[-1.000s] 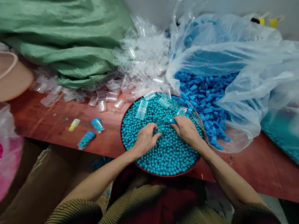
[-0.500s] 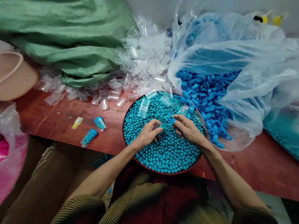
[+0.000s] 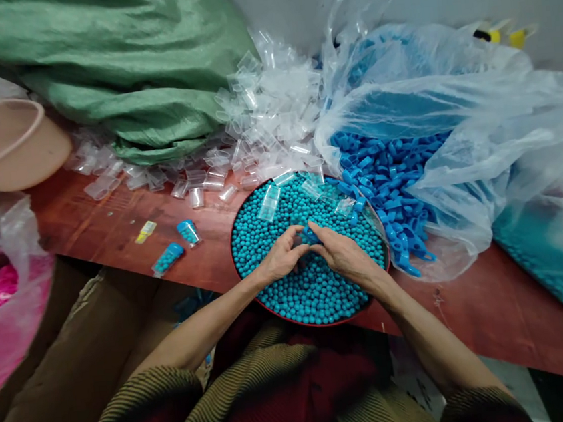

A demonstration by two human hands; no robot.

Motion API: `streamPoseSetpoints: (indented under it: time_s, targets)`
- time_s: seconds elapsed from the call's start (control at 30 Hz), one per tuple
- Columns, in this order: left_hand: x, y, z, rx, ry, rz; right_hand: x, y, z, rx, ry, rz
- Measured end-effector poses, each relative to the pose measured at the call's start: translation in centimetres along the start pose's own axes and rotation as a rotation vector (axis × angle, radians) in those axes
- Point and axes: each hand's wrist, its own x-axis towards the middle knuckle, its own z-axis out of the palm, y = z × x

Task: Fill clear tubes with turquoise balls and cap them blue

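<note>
Both hands meet over a round red-rimmed tray [image 3: 237, 264] filled with small teal beads [image 3: 321, 304]. My left hand [image 3: 283, 254] is closed around a small clear plastic container, mostly hidden by the fingers. Between the fingertips of my right hand [image 3: 339, 252] is a blue plastic cap [image 3: 309, 235], held against the container's top. Whether the cap is fully seated cannot be seen. Several clear containers, such as one clear container [image 3: 270, 203], lie on the beads at the tray's far side.
Loose clear containers [image 3: 276, 117] are heaped behind the tray, beside a green sack [image 3: 145, 57]. Blue caps [image 3: 389, 179] spill from a plastic bag [image 3: 458, 172] at right. Two filled containers [image 3: 168, 258] lie left on the red table [image 3: 86, 225]. A beige basin [image 3: 8, 146] stands far left.
My right hand has moved left, bringing the blue cap to the container in my left hand. The hands were apart before; now their fingertips meet.
</note>
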Motion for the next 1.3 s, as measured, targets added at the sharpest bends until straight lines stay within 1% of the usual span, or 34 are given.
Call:
streamPoseSetpoints:
  time_s: [0.07,0.17,0.3,0.37,0.4,0.43,0.5,0.57,0.6,0.63,0.67,0.73,0.8,0.83,0.87,0.93,1.0,1.17,1.3]
  targets:
    - [-0.1,0.2,0.0,-0.040,-0.059,0.004,0.2,0.2,-0.6,0.150,-0.009,0.015]
    - [-0.4,0.8,-0.1,-0.125,-0.113,-0.010,0.3,0.4,-1.3,0.352,-0.059,0.086]
    - [-0.8,1.1,-0.5,-0.292,-0.183,-0.081,0.2,0.4,-1.5,0.502,-0.115,0.120]
    - [-0.9,1.1,-0.7,-0.377,-0.212,-0.114,0.1,0.6,-1.3,0.563,-0.096,0.147]
    - [-0.9,1.1,-0.8,-0.396,-0.209,-0.130,0.1,0.7,-1.2,0.549,-0.067,0.168]
    - [-1.0,1.2,-0.9,-0.391,-0.195,-0.145,0.0,0.9,-1.0,0.487,-0.028,0.199]
    - [-1.0,1.2,-1.0,-0.308,-0.139,-0.167,-0.1,1.2,-0.6,0.264,0.037,0.280]
    - [-1.1,1.4,-1.0,-0.177,-0.076,-0.177,-0.2,1.6,-0.1,0.080,0.024,0.335]
    - [-1.1,1.4,-1.0,-0.120,-0.052,-0.180,-0.1,1.7,0.1,0.065,-0.014,0.338]
    - [-1.1,1.4,-0.9,-0.080,-0.035,-0.182,-0.1,1.9,0.3,0.116,-0.070,0.336]
    - [-1.1,1.4,-0.9,-0.059,-0.025,-0.183,0.0,2.1,0.3,0.220,-0.132,0.345]
    - [-1.2,1.4,-0.8,-0.053,-0.016,-0.180,0.2,2.3,0.2,0.499,-0.218,0.439]
    - [-1.2,1.3,-0.8,-0.061,-0.010,-0.175,0.4,2.2,-0.3,0.758,-0.223,0.571]
    - [-1.1,1.3,-0.7,-0.059,-0.009,-0.170,0.4,2.1,-0.5,0.859,-0.207,0.605]
    - [-1.1,1.2,-0.6,-0.053,-0.008,-0.162,0.4,1.9,-0.7,0.940,-0.191,0.607]
    - [-1.0,1.2,-0.3,-0.036,-0.017,-0.141,0.4,1.4,-0.8,1.049,-0.185,0.550]
    - [-0.9,1.2,0.0,-0.030,-0.025,-0.118,0.2,0.8,-0.4,1.052,-0.161,0.475]
    - [-1.2,1.4,0.9,-0.079,0.033,-0.074,-0.6,0.1,1.2,0.788,0.052,0.313]
    - [-1.4,1.5,1.1,-0.150,0.014,-0.082,-1.2,-0.3,1.3,0.589,0.138,0.234]
